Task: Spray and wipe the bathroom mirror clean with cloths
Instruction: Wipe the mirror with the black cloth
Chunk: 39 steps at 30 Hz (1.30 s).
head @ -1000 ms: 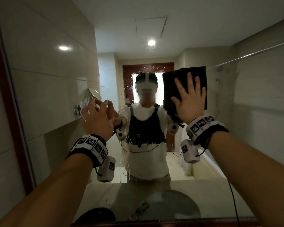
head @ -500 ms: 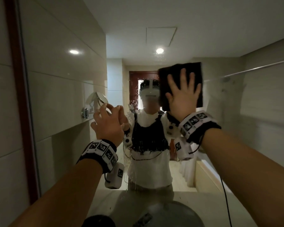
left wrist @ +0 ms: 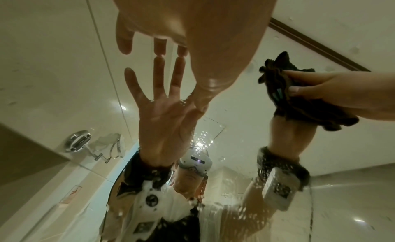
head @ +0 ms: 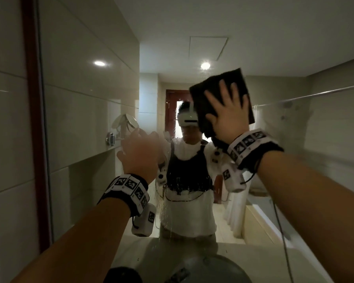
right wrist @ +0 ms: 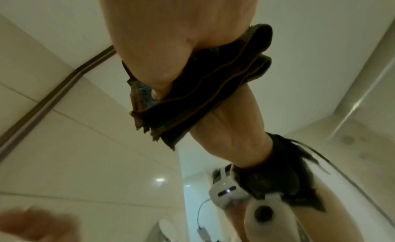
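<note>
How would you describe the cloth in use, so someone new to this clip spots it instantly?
Start at the big wall mirror with the dark red frame. Upper centre on the glass, the right hand presses a folded cloth flat with spread fingers. It is the only dark brown, almost black fabric; the left hand touches bare glass.

Dark folded cloth [head: 219, 99] flat vs wet mirror [head: 325, 139].

Dark sink basin [head: 202, 268], tiled wall [head: 6, 139] — countertop [head: 253, 254]

Glossy wet glass mirror [head: 294, 180], dark terry cloth [head: 204, 103]
</note>
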Each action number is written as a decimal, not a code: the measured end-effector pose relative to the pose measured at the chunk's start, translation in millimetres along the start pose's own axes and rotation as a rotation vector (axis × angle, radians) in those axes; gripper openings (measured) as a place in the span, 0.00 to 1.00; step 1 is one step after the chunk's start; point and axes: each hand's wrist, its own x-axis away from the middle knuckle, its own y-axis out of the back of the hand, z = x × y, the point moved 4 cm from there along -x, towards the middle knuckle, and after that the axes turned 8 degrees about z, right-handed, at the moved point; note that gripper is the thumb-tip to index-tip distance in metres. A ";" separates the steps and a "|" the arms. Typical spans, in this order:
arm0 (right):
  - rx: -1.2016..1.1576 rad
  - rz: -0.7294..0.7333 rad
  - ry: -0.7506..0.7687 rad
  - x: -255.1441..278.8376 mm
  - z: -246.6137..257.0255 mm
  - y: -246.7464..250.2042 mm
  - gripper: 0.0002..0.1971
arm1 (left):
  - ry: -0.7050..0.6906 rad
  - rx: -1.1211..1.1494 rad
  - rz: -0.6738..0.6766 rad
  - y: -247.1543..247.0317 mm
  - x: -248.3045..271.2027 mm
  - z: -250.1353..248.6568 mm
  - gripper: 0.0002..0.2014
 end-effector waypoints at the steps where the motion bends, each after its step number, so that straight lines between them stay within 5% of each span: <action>1: -0.010 0.001 -0.037 -6.4 -6.6 5.5 0.33 | -0.002 -0.011 0.001 -1.2 -1.0 0.5 0.37; 7: -0.049 -0.038 -0.159 -17.3 19.0 2.0 0.33 | -0.035 -0.019 -0.021 -7.4 -5.0 4.9 0.38; 13: 0.099 -0.004 0.257 26.0 81.5 -40.1 0.33 | -0.052 0.014 -0.063 -7.4 -4.9 6.9 0.38; 20: 0.146 0.068 0.363 54.7 88.0 -55.8 0.33 | -0.067 -0.025 -0.064 -7.0 -5.8 17.3 0.36; 31: 0.042 0.035 0.048 -26.1 104.5 -11.4 0.33 | -0.108 0.031 -0.065 -7.5 -4.0 25.8 0.31; 39: 0.122 0.033 0.279 10.6 111.9 -37.8 0.34 | -0.099 0.079 -0.069 -10.7 -6.3 25.4 0.38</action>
